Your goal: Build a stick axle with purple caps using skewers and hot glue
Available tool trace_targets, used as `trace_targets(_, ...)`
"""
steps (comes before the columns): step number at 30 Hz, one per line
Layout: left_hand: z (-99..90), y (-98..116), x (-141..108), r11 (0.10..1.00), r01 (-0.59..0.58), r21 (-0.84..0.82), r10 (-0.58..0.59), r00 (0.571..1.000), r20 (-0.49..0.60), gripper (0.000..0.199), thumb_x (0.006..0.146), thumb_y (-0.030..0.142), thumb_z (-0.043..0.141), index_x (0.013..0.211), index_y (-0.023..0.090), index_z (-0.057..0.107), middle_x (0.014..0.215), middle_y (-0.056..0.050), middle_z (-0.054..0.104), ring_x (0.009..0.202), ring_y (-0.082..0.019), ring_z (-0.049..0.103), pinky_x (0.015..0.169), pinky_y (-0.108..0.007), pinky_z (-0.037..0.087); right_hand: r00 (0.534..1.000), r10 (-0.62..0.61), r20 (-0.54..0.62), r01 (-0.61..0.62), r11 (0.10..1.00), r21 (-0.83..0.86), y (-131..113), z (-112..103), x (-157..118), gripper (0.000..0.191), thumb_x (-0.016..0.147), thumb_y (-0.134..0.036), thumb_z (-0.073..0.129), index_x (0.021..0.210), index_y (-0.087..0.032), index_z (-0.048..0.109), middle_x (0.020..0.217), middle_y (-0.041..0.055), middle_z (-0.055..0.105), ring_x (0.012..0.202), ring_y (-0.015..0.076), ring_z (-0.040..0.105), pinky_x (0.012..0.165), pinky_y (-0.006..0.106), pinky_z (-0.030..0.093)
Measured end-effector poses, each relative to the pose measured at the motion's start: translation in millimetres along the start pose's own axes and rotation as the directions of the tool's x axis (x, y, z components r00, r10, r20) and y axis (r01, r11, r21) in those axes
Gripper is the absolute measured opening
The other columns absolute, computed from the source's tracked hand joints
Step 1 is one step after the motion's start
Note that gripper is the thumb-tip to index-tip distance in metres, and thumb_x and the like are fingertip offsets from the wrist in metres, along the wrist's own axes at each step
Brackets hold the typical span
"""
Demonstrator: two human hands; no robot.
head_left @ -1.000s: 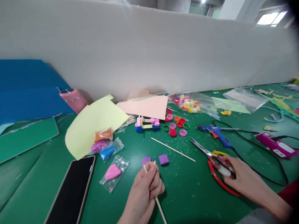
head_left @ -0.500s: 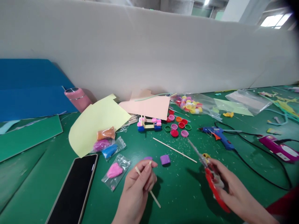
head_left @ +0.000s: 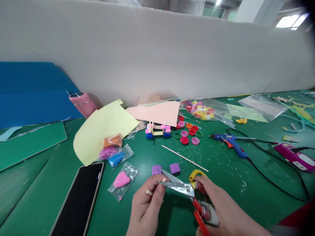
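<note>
My left hand [head_left: 149, 205] is closed in a pinch on a pale thin stick [head_left: 149, 192], most of which the fingers hide. My right hand [head_left: 221, 205] grips a pair of scissors [head_left: 180, 188] with red and yellow handles. Their blades are spread, and the tips reach my left fingertips beside the stick's end. Just beyond lie two purple blocks [head_left: 175, 168], the left one partly behind a blade. Another thin stick [head_left: 185, 158] rests on the green table. Farther back stands a small model [head_left: 157, 131] of pale sticks with blue and pink blocks.
Coloured rings [head_left: 184, 140] lie behind the loose stick. A blue glue gun [head_left: 230, 141] and its black cord are at right. At left are a phone [head_left: 78, 200], bagged clay [head_left: 122, 179], yellow paper [head_left: 98, 127] and a pink bottle [head_left: 83, 104]. A white panel [head_left: 157, 55] stands behind.
My right hand has brought the scissors left to my left hand, and their blades have spread apart. The stick in my left hand has turned, with less of it showing.
</note>
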State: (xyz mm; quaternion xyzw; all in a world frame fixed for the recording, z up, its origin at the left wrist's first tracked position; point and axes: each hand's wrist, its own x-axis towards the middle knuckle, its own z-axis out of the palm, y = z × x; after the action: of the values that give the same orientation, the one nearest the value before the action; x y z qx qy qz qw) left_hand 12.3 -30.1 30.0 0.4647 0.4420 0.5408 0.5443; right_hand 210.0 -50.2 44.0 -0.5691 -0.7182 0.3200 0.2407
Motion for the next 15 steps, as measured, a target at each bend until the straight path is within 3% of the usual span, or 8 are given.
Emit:
trace_targets(3,0.4,3.5,0.0,0.991,-0.111,0.07,0.109,0.993,0.034,0.015,0.08,0.033,0.057,0.082,0.021,0.066,0.064,0.001,0.057,0.054,-0.01,0.043,0.049,-0.019,0.035,0.995,0.086,0.052,-0.087,0.996,0.014,-6.4,-3.7,0.5,0.051,0.052,-0.024,0.07,0.098,-0.024,0.05,0.09,0.0025,0.059,0.075,0.0197,0.057,0.065,0.027,0.046)
trace_targets(6,-1.0,5.9,1.0,0.965,-0.192,0.18,0.179,0.98,0.086,0.011,0.082,0.026,0.054,0.083,0.022,0.065,0.064,0.002,0.057,0.053,-0.01,0.045,0.048,-0.018,0.035,0.991,0.078,0.111,-0.085,0.995,0.055,-9.4,-7.5,1.7,0.053,0.049,-0.022,0.071,0.097,-0.024,0.05,0.09,0.0022,0.058,0.075,0.0201,0.056,0.065,0.027,0.046)
trace_targets(15,-1.6,6.8,0.9,0.901,-0.292,0.322,0.256,0.955,0.148,0.016,0.081,0.014,0.05,0.085,0.022,0.063,0.064,0.002,0.058,0.054,-0.011,0.05,0.051,-0.017,0.04,0.994,0.076,0.082,-0.087,0.985,0.152,-8.0,-8.3,1.6,0.048,0.048,-0.023,0.071,0.093,-0.025,0.054,0.089,0.0029,0.06,0.073,0.0212,0.056,0.062,0.028,0.045)
